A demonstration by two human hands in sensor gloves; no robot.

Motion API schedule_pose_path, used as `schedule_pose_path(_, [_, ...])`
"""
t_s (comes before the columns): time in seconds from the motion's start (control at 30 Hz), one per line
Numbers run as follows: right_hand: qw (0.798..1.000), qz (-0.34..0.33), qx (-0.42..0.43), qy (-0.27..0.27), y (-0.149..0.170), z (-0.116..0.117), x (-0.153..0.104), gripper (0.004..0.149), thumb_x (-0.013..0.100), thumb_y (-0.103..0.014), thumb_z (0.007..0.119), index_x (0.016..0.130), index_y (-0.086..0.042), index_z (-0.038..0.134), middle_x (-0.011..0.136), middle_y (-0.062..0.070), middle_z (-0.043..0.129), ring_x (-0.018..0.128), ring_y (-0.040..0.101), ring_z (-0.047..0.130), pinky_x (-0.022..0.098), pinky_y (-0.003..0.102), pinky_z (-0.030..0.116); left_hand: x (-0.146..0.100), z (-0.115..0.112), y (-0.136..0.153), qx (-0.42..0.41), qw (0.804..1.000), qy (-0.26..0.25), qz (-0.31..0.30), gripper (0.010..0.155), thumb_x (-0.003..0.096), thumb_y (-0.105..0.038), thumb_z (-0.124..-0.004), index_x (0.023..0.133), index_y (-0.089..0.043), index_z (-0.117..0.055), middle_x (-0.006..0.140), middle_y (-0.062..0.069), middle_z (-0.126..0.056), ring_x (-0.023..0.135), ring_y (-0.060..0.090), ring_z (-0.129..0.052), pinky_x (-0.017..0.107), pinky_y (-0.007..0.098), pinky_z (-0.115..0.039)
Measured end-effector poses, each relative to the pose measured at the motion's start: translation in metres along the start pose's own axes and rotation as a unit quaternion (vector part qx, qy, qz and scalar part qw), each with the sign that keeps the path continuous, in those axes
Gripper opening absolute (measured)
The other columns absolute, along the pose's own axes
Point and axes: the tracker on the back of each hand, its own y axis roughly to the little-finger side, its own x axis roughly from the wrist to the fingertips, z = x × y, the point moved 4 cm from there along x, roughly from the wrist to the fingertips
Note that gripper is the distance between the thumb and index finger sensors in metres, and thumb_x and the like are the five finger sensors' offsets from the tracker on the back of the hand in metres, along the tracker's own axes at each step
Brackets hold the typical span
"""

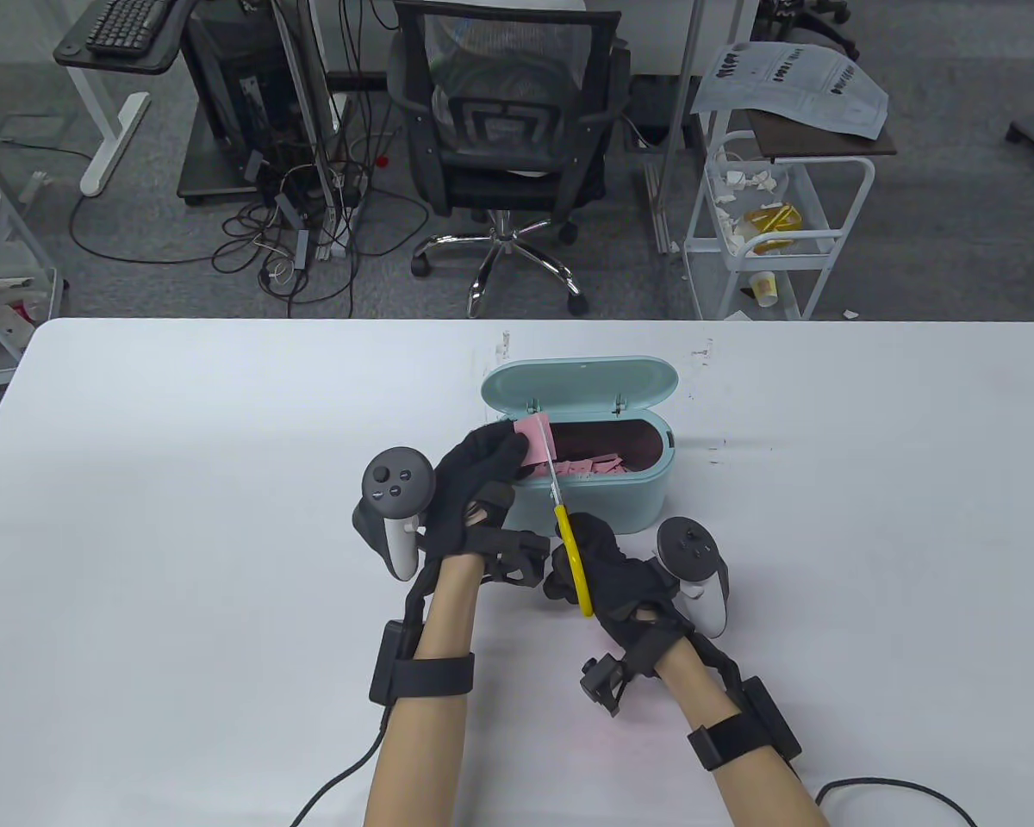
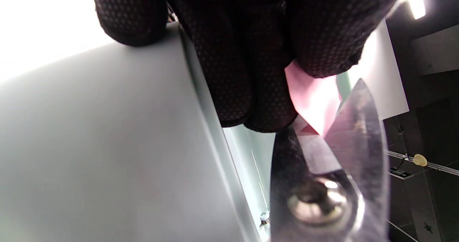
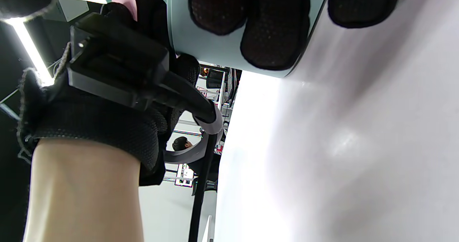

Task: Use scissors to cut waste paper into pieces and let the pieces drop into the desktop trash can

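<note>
A mint-green desktop trash can (image 1: 646, 504) stands mid-table with its lid (image 1: 582, 383) swung up at the back; several pink paper pieces (image 1: 593, 466) lie inside. My left hand (image 1: 482, 469) pinches a pink paper sheet (image 1: 536, 437) over the can's left end. My right hand (image 1: 607, 568) grips yellow-handled scissors (image 1: 571, 547), blades pointing up into the sheet. In the left wrist view, the gloved fingers (image 2: 247, 66) hold the pink paper (image 2: 313, 98) and the scissor blades (image 2: 353, 134) stand parted around its edge, next to the can's wall (image 2: 247, 159). The right wrist view shows my fingertips (image 3: 272, 30) against the can (image 3: 204, 44).
The white table (image 1: 181, 534) reaches to the far edge. Beyond it stand a black office chair (image 1: 504, 129), a white cart (image 1: 775, 207) with scraps, and tangled cables (image 1: 310, 224) on the floor. A cable (image 1: 896, 788) trails from my right wrist.
</note>
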Motion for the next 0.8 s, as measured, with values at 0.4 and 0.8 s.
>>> schedule_pose_path(0.4, [1.0, 0.005, 0.017, 0.013, 0.0, -0.002, 0.002, 0.085, 0.04, -0.069, 0.062, 0.097, -0.015, 0.031, 0.08, -0.002, 0.072, 0.062, 0.029, 0.089, 0.057, 0.066, 0.063, 0.0, 0.0, 0.0, 0.0, 1.0, 0.001, -0.002, 0.035, 0.046, -0.048, -0.086, 0.077, -0.034, -0.094, 0.063, -0.011, -0.113, 0.056, 0.008, -0.113, 0.056, 0.043, -0.08])
schedule_pose_path(0.8, [0.998, -0.001, 0.016, 0.053, -0.003, -0.011, 0.0, 0.075, 0.039, -0.057, 0.07, 0.094, -0.014, 0.044, 0.067, -0.006, 0.084, 0.047, 0.022, 0.099, 0.056, 0.062, 0.07, 0.001, -0.001, -0.001, -0.005, 1.0, 0.019, -0.009, 0.036, 0.0484, -0.044, -0.083, 0.08, -0.03, -0.093, 0.066, -0.007, -0.112, 0.058, 0.012, -0.112, 0.057, 0.045, -0.078])
